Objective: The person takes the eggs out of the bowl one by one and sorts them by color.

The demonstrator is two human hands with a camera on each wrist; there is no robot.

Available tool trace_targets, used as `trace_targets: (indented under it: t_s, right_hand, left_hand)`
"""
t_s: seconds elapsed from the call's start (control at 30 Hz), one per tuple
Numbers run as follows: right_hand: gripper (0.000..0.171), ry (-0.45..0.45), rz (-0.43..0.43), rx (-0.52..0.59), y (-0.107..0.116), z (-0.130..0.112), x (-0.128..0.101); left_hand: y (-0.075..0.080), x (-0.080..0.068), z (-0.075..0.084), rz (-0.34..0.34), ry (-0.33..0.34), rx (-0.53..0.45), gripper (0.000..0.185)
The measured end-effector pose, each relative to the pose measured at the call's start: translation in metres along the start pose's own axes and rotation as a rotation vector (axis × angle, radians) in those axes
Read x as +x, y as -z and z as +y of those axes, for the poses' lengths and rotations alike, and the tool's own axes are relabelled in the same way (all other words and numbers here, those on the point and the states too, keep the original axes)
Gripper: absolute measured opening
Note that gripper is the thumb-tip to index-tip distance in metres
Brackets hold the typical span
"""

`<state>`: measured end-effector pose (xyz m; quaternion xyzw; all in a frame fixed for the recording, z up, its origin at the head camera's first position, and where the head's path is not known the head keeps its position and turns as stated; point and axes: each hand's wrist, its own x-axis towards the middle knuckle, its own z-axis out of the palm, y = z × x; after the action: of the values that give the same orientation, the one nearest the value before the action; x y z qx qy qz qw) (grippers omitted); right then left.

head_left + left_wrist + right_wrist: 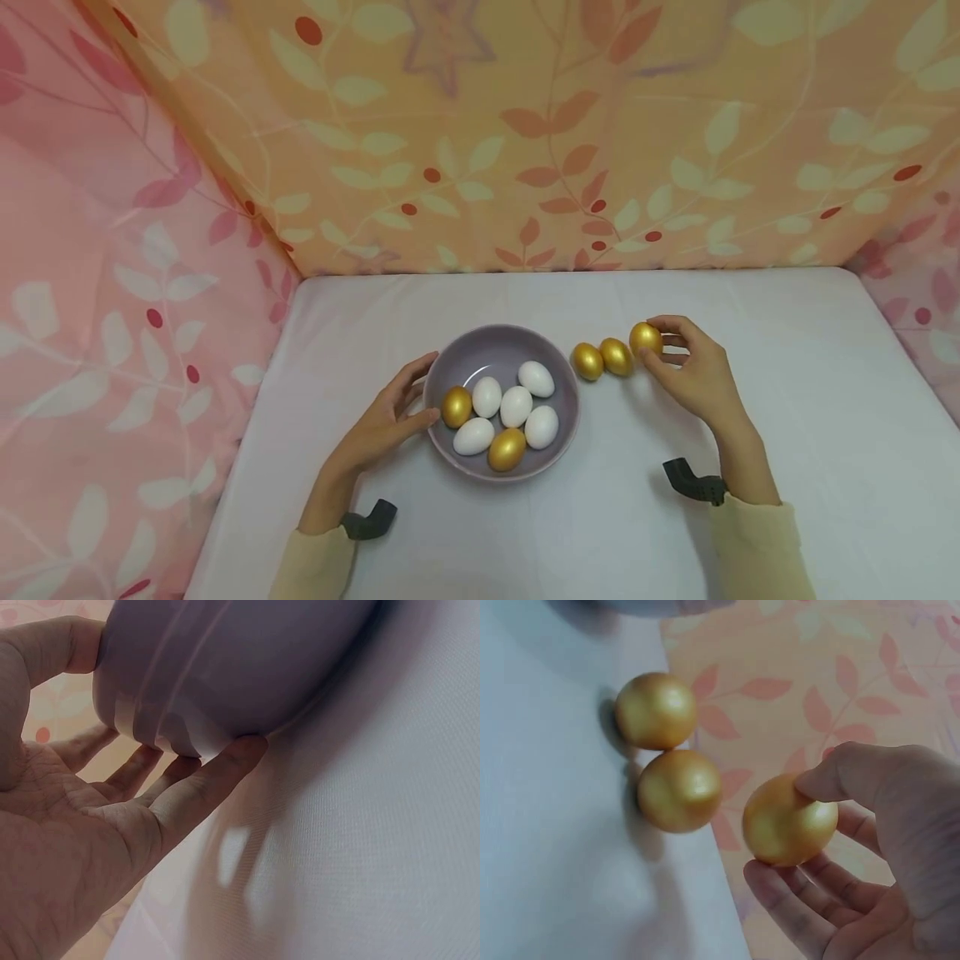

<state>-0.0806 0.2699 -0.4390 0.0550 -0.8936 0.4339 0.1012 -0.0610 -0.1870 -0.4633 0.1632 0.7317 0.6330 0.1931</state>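
A mauve bowl (480, 350) stands on the table with several white eggs (516, 407) and two golden eggs (507, 450) inside. At its left side my left hand (390, 412) holds it, thumb at the rim and fingertips against the outer wall (225, 675). Right of the bowl, two golden eggs (588, 362) lie side by side on the cloth. My right hand (693, 371) pinches another golden egg (787, 821) between thumb and fingers, just right of that pair. In the right wrist view, a gap separates the held egg from the pair.
A white cloth (615, 517) covers the table. Behind it hangs a yellow-orange leaf-patterned curtain (465, 167), with a pink one (112, 292) along the left side. Each wrist carries a black camera mount (693, 483).
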Motion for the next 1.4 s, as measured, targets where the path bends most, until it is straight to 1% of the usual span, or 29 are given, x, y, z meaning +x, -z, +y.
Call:
trace_targets:
  t_s: [0.23,0.33,0.47,0.63,0.77,0.93,1.13,1.2,1.3,1.4]
  right_hand:
    - [0.041,-0.061,-0.025,-0.083,-0.003,0.011,0.000]
    - [0.042,-0.073,-0.040,-0.144,-0.004,0.013,0.000]
    - [0.043,-0.082,-0.059,-0.197,-0.007,0.016,0.000]
    - [0.043,-0.096,-0.078,-0.223,-0.012,0.018,0.000]
    - [0.043,-0.084,-0.075,-0.238,-0.014,0.019,-0.002]
    - [0.047,-0.069,-0.071,-0.262,-0.017,0.019,-0.004]
    - [0.055,-0.054,-0.085,-0.273,-0.015,0.010,-0.003]
    - [0.055,-0.044,-0.073,-0.278,-0.014,0.003,-0.003]
    - [0.050,-0.002,-0.052,-0.260,-0.017,-0.008,0.000]
    - [0.047,0.042,-0.064,-0.235,-0.020,-0.019,0.002]
  left_hand:
    - [0.000,0.000,0.001,0.001,0.000,-0.004,0.078]
    - [0.000,0.001,0.000,-0.003,-0.003,-0.014,0.078]
    - [0.000,0.001,0.000,-0.007,-0.011,-0.027,0.079]
    - [0.000,0.001,0.001,0.005,-0.006,-0.016,0.078]
    - [0.000,0.000,0.001,0.008,0.012,0.001,0.079]
    - [0.000,-0.001,0.000,0.002,0.017,-0.002,0.079]
    - [0.001,-0.001,-0.002,0.005,0.014,-0.002,0.078]
    - [0.001,-0.001,-0.002,0.000,0.014,-0.001,0.078]
    - [0.002,0.000,-0.002,-0.006,0.013,-0.011,0.077]
    - [0.001,0.001,-0.003,-0.007,0.011,-0.007,0.077]
